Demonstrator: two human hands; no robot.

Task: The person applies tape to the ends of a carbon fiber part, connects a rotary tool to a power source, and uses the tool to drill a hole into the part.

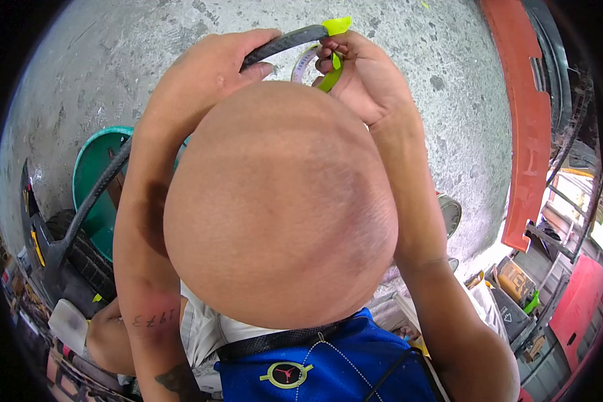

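Note:
My left hand (pixel 211 63) is closed around a curved black bar with a textured surface (pixel 289 44), whose end points to the right. Bright yellow-green tape (pixel 337 27) covers the tip of that bar. At the taped end, my right hand (pixel 372 77) has its fingers bent, holding a roll of yellow-green masking tape (pixel 331 75) with a pale printed core. The right fingertips are close to the tip; whether they touch it is hard to make out. A bare knee (pixel 281 201) fills the middle of the view and hides what lies below the hands.
A green tub (pixel 90 157) stands at left, with a black curved frame piece (pixel 90 201) crossing in front. Beside it is a dark tyre (pixel 84 258). A long orange-red panel (pixel 521 134) lies along the right. Boxes (pixel 516 281) and a red panel (pixel 579 308) are at lower right.

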